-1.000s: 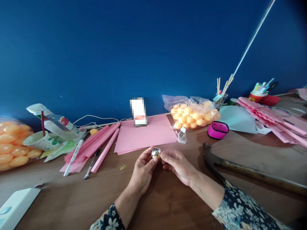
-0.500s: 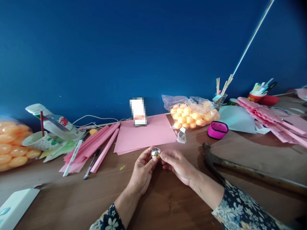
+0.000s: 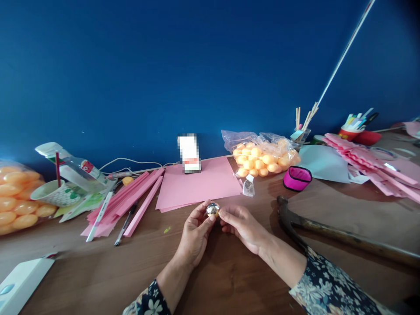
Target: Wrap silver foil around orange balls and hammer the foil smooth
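Both of my hands meet over the brown table (image 3: 98, 271), just in front of a stack of pink paper sheets (image 3: 200, 183). Between their fingertips sits a small shiny silver ball (image 3: 212, 209). My left hand (image 3: 196, 236) pinches it from the left with thumb and fingers. My right hand (image 3: 243, 227) pinches it from the right. Both wrists show dark floral sleeves.
A bag of orange balls (image 3: 262, 159) lies behind the hands, another bag of orange balls (image 3: 16, 197) at far left. Pink paper strips (image 3: 131, 199), pens, a paper cup (image 3: 54, 192), a pink tape roll (image 3: 298, 178), a hammer (image 3: 328, 234) and folded pink paper (image 3: 374, 168) surround them.
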The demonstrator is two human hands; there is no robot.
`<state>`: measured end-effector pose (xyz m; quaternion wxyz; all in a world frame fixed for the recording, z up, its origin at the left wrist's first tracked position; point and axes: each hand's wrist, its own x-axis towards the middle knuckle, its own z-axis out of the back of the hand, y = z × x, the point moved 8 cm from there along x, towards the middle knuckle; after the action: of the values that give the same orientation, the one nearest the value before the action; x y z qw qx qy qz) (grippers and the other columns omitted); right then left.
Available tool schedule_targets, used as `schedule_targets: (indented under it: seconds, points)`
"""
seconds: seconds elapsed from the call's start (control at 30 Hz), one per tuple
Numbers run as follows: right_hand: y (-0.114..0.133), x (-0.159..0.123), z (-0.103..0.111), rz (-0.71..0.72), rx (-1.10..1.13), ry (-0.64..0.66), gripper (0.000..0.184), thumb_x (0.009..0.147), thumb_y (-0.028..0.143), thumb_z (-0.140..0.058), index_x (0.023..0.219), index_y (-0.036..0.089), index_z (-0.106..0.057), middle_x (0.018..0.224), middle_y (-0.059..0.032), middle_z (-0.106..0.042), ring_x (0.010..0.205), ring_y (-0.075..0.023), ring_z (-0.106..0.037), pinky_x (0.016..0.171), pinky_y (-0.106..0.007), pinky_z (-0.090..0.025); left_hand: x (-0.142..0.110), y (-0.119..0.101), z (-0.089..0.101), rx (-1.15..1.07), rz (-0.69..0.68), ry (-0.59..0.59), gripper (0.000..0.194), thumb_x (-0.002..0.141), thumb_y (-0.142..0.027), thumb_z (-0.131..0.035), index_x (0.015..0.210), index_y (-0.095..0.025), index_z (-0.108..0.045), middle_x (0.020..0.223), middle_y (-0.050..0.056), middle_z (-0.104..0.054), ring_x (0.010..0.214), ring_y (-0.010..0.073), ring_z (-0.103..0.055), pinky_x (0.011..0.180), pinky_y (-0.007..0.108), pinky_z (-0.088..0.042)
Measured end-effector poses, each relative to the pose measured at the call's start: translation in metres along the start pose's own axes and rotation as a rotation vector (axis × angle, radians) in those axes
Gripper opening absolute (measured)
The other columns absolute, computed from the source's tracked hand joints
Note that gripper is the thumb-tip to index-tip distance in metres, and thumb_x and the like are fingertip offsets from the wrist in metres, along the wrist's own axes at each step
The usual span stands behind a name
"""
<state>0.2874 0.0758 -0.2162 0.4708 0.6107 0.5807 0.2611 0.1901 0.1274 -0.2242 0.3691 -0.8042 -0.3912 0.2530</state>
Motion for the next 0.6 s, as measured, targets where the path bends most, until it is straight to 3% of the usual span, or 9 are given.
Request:
schedule_targets:
  seconds: [0.3, 0.6]
  points:
    - [-0.0024, 0.0008, 0.0021, 0.000, -0.003, -0.008, 0.022, 0.069, 0.035, -0.070, 0.074, 0.014, -0.065, 0.073, -0.0007, -0.060, 0.069, -0.0103, -0.054, 0.061, -0.022, -0.045, 0.0009, 0.0005, -0.0005, 0.045, -0.025, -0.009, 0.038, 0.071, -0.014, -0.067, 0.107, -0.021, -0.059, 0.107, 0.004, -0.065, 0.096, 0.0141, -0.058, 0.088, 0.026, -0.042]
    - [-0.0029, 0.0020, 0.0028, 0.048, 0.053, -0.034, 0.020, 0.069, 0.031, -0.070, 0.073, 0.013, -0.062, 0.076, -0.0028, -0.064, 0.076, -0.0132, -0.059, 0.077, -0.031, -0.046, 0.0008, 0.0006, 0.0015, 0.160, -0.066, -0.023, 0.039, 0.073, -0.018, -0.065, 0.111, -0.020, -0.057, 0.109, 0.006, -0.064, 0.101, 0.0175, -0.057, 0.095, 0.032, -0.038]
